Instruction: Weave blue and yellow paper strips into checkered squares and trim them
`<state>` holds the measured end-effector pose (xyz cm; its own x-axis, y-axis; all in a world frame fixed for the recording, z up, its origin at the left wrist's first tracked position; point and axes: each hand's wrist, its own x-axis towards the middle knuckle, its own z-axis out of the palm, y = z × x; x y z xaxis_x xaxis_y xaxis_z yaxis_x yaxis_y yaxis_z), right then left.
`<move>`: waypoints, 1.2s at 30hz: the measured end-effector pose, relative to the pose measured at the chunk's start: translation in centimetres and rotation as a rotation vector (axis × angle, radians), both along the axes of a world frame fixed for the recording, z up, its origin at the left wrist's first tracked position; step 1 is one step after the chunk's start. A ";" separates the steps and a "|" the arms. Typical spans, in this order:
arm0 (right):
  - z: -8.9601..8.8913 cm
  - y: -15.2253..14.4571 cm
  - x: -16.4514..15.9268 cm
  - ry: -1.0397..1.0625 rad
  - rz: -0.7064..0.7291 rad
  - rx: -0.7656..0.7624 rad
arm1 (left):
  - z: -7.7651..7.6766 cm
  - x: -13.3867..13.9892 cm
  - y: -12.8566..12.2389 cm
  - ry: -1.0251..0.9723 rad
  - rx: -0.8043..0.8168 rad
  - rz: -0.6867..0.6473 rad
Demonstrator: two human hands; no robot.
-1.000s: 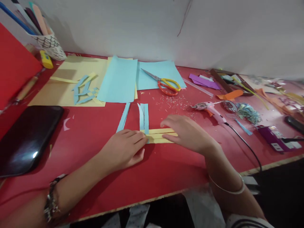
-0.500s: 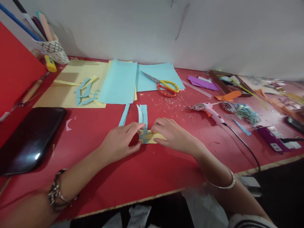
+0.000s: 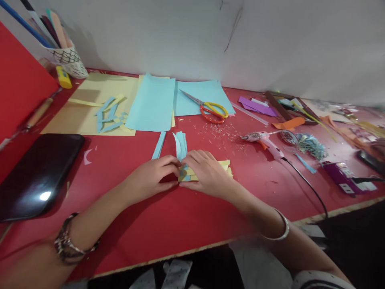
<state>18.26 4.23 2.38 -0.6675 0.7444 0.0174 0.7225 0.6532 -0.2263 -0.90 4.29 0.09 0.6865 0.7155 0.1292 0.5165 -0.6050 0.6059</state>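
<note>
Blue and yellow paper strips (image 3: 186,173) cross over and under each other in a small woven piece on the red table. My left hand (image 3: 156,174) pinches its left edge, thumb low and fingers curled above. My right hand (image 3: 207,170) lies over the middle of the weave, fingers bent and pressed on it, hiding much of it. Yellow strip ends (image 3: 227,165) stick out to the right from under that hand. Blue strip ends (image 3: 181,144) point away toward the wall, one curling up. A loose blue strip (image 3: 159,145) lies just beyond my left hand.
Blue sheets (image 3: 152,106) lie at the back, with scissors (image 3: 207,108) on one. Cut strips (image 3: 110,116) rest on yellow paper (image 3: 63,120). A pink glue gun (image 3: 266,142) with a cord lies right, near a purple power strip (image 3: 341,176). A black phone (image 3: 39,172) is left.
My right hand has slid left along the weave, close to my left hand, uncovering the yellow ends on the right. My left hand has stayed at the left edge.
</note>
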 end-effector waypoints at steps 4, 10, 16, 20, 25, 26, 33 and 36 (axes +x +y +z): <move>0.2 0.2 -0.1 -0.073 0.030 0.026 | -0.2 -0.1 0.0 -0.032 0.033 -0.028; 0.6 0.0 -0.3 -0.172 0.063 0.088 | 0.0 0.0 -0.2 0.015 0.162 -0.002; 0.5 0.0 -0.2 -0.140 0.066 0.070 | -0.1 -0.1 -0.1 0.030 0.175 -0.023; 0.5 0.0 -0.1 -0.119 0.060 0.051 | -0.2 -0.1 -0.2 0.025 0.174 -0.029; 0.4 0.0 -0.1 -0.092 0.054 0.044 | -0.1 0.0 -0.2 0.014 0.183 -0.041; 0.4 0.1 0.0 -0.069 0.057 0.032 | -0.1 0.0 -0.2 0.014 0.192 -0.045; 0.4 0.9 1.3 0.099 0.107 -0.117 | -0.1 -0.1 -0.2 0.084 0.320 -0.092; 0.4 1.1 1.4 0.102 0.120 -0.142 | -0.1 0.0 -0.3 0.138 0.381 -0.122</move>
<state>19.66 5.33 2.77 -0.7518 0.6593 -0.0102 0.6100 0.6896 -0.3903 -0.89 3.97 -0.03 0.7929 0.5465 0.2696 0.4876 -0.8343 0.2572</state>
